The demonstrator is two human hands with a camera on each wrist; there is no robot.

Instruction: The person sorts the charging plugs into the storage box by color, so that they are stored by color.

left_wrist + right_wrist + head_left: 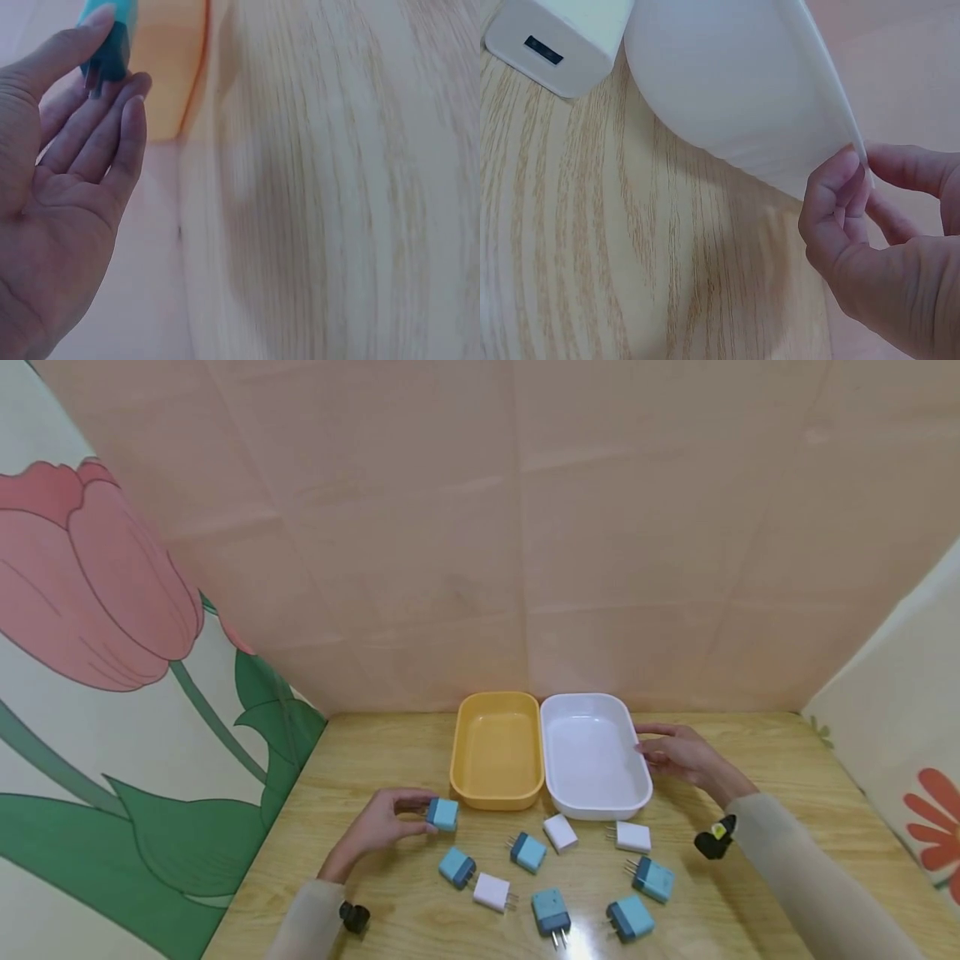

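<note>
Between thumb and fingers, my left hand [384, 821] pinches a blue USB charger [444, 815], just in front of the yellow tray [497, 802]. The left wrist view shows the metal prongs of this charger [118, 49] pointing back toward the palm. My right hand [684, 755] grips the right rim of the white tray [598, 814]. In the right wrist view, its thumb and fingers squeeze the thin edge of that tray [735, 82]. Both trays stand side by side.
Several blue chargers [551, 906] and three white ones, including a white charger [491, 892], lie scattered on the wooden table [390, 743] in front of the trays. A pinkish cloth backdrop [450, 568] rises behind. A flower-patterned panel [112, 610] stands at the left.
</note>
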